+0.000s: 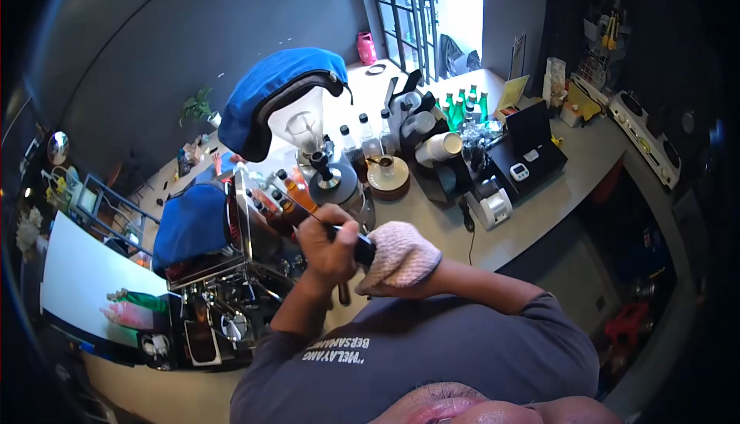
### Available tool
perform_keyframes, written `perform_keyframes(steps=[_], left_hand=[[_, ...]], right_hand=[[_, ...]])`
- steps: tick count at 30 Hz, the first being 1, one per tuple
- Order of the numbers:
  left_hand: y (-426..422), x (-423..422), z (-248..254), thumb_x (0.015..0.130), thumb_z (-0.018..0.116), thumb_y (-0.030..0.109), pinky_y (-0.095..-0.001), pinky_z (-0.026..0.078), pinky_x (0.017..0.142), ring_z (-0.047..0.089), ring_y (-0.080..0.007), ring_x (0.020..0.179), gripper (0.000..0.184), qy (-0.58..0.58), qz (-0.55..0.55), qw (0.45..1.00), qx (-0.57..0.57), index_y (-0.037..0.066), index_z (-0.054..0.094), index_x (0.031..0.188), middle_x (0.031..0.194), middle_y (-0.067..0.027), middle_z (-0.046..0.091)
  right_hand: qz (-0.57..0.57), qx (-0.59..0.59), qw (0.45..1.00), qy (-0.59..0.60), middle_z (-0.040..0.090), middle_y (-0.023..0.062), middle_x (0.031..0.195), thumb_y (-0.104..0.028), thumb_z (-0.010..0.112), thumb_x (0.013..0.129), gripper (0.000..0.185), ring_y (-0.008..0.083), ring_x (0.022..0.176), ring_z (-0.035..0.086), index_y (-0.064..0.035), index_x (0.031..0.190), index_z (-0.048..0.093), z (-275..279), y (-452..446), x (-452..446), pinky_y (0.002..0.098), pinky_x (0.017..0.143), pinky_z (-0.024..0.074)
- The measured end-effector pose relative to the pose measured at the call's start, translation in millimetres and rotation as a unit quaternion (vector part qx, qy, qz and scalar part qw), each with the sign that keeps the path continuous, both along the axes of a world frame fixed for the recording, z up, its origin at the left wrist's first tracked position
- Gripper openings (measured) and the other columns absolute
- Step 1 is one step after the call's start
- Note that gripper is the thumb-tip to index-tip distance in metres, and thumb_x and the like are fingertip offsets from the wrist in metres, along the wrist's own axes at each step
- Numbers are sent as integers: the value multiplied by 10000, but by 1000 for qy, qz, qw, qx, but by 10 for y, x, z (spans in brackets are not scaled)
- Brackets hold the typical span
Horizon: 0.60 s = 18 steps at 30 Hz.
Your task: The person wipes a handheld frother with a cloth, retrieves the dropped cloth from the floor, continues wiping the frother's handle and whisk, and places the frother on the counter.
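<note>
My left hand [327,243] is closed around a black cylindrical object [362,248], whose kind I cannot make out. One end of this object meets a pale, textured cloth [402,254]. The cloth covers most of my right hand [381,289], which is closed on it, its fingers largely hidden. Just beyond my left hand stand bottles with amber liquid [299,191] and a coffee grinder [327,176] with a clear hopper [304,127]. Below the hands a brown handle [344,291] shows partly.
An espresso machine [239,301] with a blue cloth [193,223] on it is at left. A blue cap-like cover [289,77] sits over the hopper. Paper cups [443,145], green bottles [466,108] and a small printer [493,206] stand on the counter [439,227]. A two-burner stove [646,139] is at right.
</note>
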<state>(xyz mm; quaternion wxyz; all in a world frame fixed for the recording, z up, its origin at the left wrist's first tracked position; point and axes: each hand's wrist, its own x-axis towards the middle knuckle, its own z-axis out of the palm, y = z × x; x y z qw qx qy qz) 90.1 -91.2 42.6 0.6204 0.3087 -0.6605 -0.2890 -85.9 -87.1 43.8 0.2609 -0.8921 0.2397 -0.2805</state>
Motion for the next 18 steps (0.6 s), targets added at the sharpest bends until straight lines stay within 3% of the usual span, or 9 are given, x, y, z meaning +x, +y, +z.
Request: perform_keyframes(steps=[3, 6, 7, 9, 12, 14, 16, 17, 18], left_hand=[[47, -83, -78, 784, 686, 137, -237, 394, 519, 499, -77, 558, 180, -51, 32, 998, -2, 28, 557, 719, 615, -16, 542], [153, -144, -335, 721, 750, 125, -248, 411, 530, 518, -64, 584, 212, -232, -9, 972, 30, 49, 553, 740, 637, -10, 553], [153, -216, -418, 742, 716, 98, -242, 450, 565, 560, -68, 615, 189, -168, -12, 986, 3, 49, 534, 744, 660, -32, 615], [172, -234, -625, 761, 677, 58, -251, 494, 615, 616, -88, 664, 191, -7, -54, 988, 142, 53, 486, 759, 717, -75, 679], [300, -261, -617, 764, 663, 32, -267, 528, 709, 693, -152, 760, 252, -11, -40, 958, 285, 72, 425, 835, 729, -68, 661], [381, -429, -695, 717, 744, 27, -222, 510, 657, 643, -53, 800, 364, -96, -15, 952, 290, 114, 398, 792, 785, -16, 633], [484, -904, -763, 759, 749, 105, -259, 503, 778, 624, -87, 923, 316, -26, -57, 951, 303, 55, 527, 978, 944, -58, 659], [534, -1091, -801, 780, 751, 144, -278, 500, 839, 614, -105, 984, 352, 11, -76, 948, 309, 25, 591, 1071, 1023, -79, 673], [548, -1160, -919, 862, 695, 170, -321, 483, 909, 605, -143, 1023, 376, -62, -66, 947, 309, -1, 603, 1184, 1088, -79, 672]], right_hand=[[-39, 31, 996, 79, 649, 171, 760, -370, 730, 729, 323, 392, 750, 639, -63, 788, 650, -155, 22, 2, 458, 693, 516], [-28, 6, 999, -16, 632, 159, 819, -355, 728, 742, 340, 380, 795, 614, -51, 867, 640, -203, 12, -216, 465, 734, 477], [-13, -30, 999, -23, 631, 170, 847, -351, 726, 741, 356, 387, 819, 610, -44, 898, 639, -250, -17, -309, 466, 763, 474], [9, -100, 994, -38, 629, 193, 901, -342, 723, 739, 392, 402, 868, 601, -29, 959, 638, -466, -100, -528, 468, 820, 467], [62, -38, 994, 77, 576, 273, 1040, -368, 705, 780, 532, 435, 1017, 546, 10, 1139, 601, -636, -278, -842, 484, 961, 402], [112, 51, 990, 65, 523, 284, 1185, -432, 669, 831, 700, 418, 1134, 499, 60, 1295, 485, -681, -320, -942, 461, 1033, 356], [152, 163, 972, -66, 442, 287, 1374, -532, 610, 890, 919, 387, 1285, 432, 145, 1427, 300, -793, -222, -976, 414, 1114, 300], [130, 129, 982, -44, 329, 251, 1476, -513, 622, 916, 991, 327, 1377, 335, 82, 1518, 106, -924, -200, -963, 383, 1137, 255], [141, 218, 962, -86, 301, 246, 1501, -465, 653, 910, 973, 311, 1405, 298, 68, 1522, 116, -797, -196, -1008, 383, 1145, 246]])
